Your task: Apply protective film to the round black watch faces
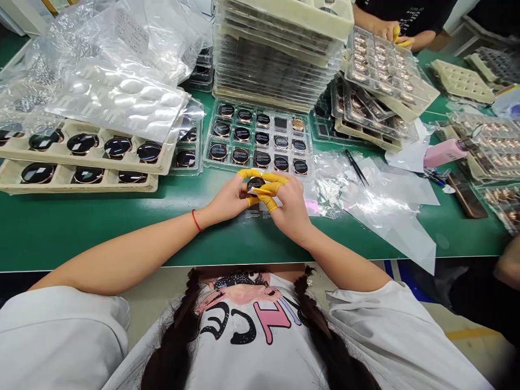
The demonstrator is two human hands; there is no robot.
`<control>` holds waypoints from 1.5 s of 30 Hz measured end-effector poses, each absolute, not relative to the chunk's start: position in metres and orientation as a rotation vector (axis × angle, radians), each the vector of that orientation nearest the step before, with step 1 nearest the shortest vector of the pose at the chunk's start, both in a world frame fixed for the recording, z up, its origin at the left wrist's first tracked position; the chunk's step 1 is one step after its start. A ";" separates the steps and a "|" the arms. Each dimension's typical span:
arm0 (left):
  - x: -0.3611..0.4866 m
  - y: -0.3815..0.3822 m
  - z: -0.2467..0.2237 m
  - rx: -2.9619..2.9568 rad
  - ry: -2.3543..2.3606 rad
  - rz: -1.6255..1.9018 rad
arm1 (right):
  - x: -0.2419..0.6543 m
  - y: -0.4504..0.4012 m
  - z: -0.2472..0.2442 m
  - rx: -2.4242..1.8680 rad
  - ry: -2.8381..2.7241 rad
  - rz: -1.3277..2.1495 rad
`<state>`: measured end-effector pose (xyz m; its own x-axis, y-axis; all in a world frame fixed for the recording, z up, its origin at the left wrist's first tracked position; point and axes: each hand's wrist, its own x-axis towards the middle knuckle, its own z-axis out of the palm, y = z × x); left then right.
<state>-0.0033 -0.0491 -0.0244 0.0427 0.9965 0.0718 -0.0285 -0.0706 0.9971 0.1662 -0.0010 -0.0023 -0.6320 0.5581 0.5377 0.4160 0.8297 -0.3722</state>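
Between my hands is a round black watch face [255, 184] with small white print on it, held just above the green table. My left hand [233, 196], in yellow finger cots, grips its left side. The yellow-cotted fingers of my right hand [284, 197] close on its right edge. Right behind them lies a clear plastic tray [252, 123] with rows of similar printed black watch faces. One pocket of it shows a gold-coloured round piece [298, 125], and another a dark square [280, 123]. Printed dark film [254, 212] lies under my hands.
Behind stands a tall stack of trays [280, 59]. Cream trays [81, 181] of black watch faces and crumpled plastic bags [101, 43] fill the left. To the right are tweezers [357, 168], film sheets [390, 227], a pink bottle [444, 153] and a co-worker's hands [396, 35].
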 end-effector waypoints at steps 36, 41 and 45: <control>-0.005 -0.046 -0.010 1.049 1.110 1.120 | 0.183 0.066 0.002 -0.847 -2.037 0.790; -0.005 -0.045 -0.009 1.056 1.105 1.081 | 0.235 0.076 0.000 -1.058 -1.843 0.827; -0.004 -0.044 -0.008 1.054 1.122 1.067 | 0.221 0.051 0.007 -0.951 -1.997 0.748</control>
